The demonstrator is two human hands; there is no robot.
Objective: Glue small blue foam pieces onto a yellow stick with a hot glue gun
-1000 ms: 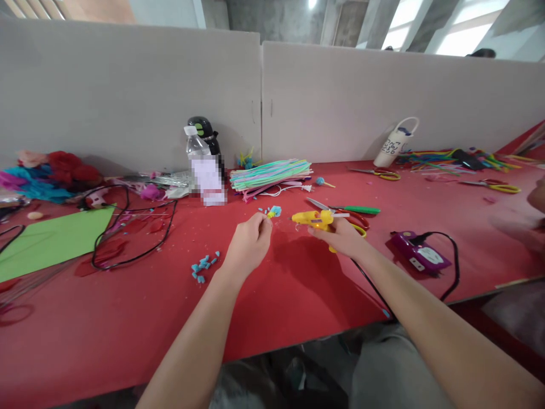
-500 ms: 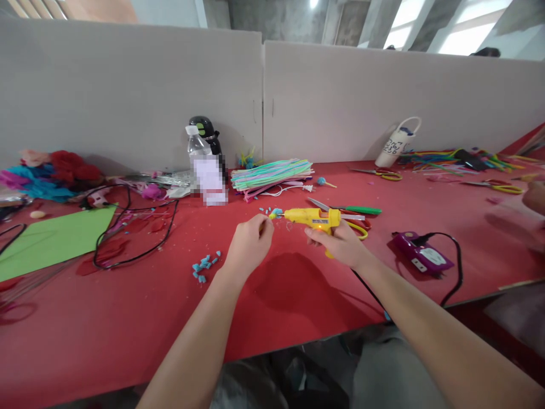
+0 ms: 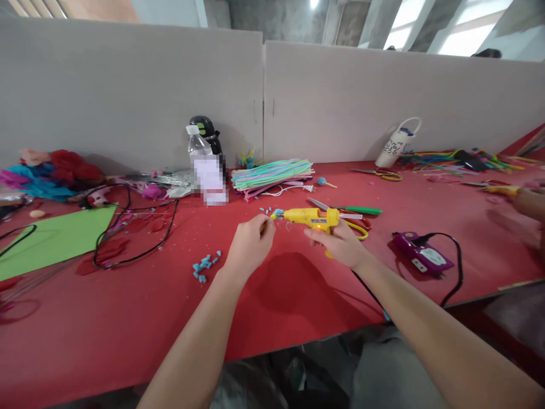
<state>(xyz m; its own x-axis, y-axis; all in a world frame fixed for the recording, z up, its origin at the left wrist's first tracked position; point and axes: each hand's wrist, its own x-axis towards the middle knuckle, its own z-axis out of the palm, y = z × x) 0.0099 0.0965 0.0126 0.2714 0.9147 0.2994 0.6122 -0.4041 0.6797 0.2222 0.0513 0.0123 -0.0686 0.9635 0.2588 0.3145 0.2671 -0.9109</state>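
Note:
My right hand (image 3: 343, 243) is wrapped around the handle of a yellow hot glue gun (image 3: 307, 216), an orange light glowing near its trigger. A clear glue stick (image 3: 351, 216) juts from the gun's back end. My left hand (image 3: 251, 241) pinches a small yellow and blue fuzzy craft piece (image 3: 278, 213); the fingers partly hide it. The gun's nozzle points left and is at this piece, though I cannot tell whether they touch. Small cut blue bits (image 3: 204, 264) lie left of my left wrist.
Behind my hands lie a pipe cleaner bundle (image 3: 272, 175) and a blue-topped stick (image 3: 322, 182). Green-handled scissors (image 3: 361, 211) are behind the gun. A purple power adapter (image 3: 421, 254) sits at right, a plastic bottle (image 3: 200, 146) at back. Another person's hand (image 3: 532, 203) holds yellow-handled scissors.
My hands and the glue gun stay nearly still. At the far right, the other person's hand has moved left and now holds the yellow-handled scissors.

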